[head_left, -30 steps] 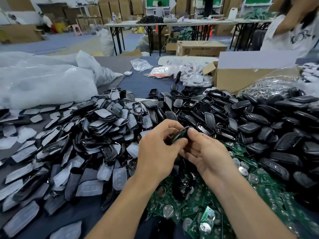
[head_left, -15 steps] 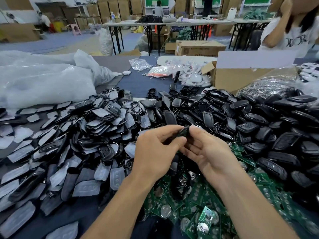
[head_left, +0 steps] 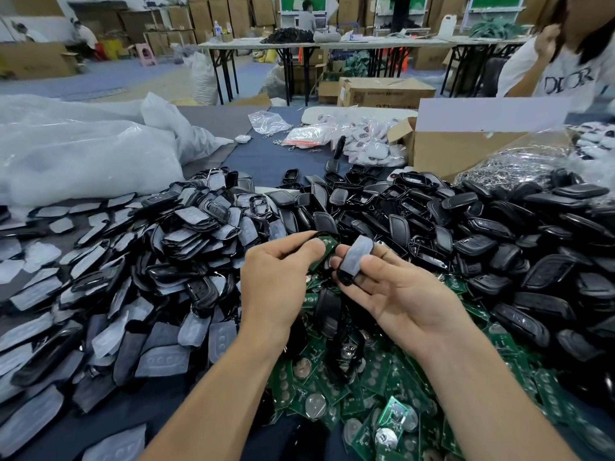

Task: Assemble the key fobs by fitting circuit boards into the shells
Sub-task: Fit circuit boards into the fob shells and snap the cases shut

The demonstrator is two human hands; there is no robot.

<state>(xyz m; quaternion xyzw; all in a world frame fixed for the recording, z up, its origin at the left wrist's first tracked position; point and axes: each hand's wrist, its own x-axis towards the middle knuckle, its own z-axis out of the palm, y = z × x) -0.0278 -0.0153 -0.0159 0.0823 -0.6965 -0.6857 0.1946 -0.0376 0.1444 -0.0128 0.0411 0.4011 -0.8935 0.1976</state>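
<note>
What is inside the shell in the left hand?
A green circuit board lies in the black shell pinched by the left hand. The hand covers most of it, so seating cannot be judged.

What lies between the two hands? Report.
Head view: left hand holds a board-fitted shell, right hand grips a grey-padded shell; both parts fill the gap.

Looks like a small assembly factory or warehouse floor. The worktop (head_left: 266,154) is buried under loose heaps of black shells (head_left: 499,227), green circuit boards (head_left: 332,377) and grey rubber button pads (head_left: 166,357). Big plastic bags (head_left: 83,154) and an open carton (head_left: 449,151) sit on it too. Further back there are folding tables (head_left: 332,44), brown cardboard boxes (head_left: 233,11) stacked along the wall, and other workers (head_left: 306,19) at their own spots.
</note>
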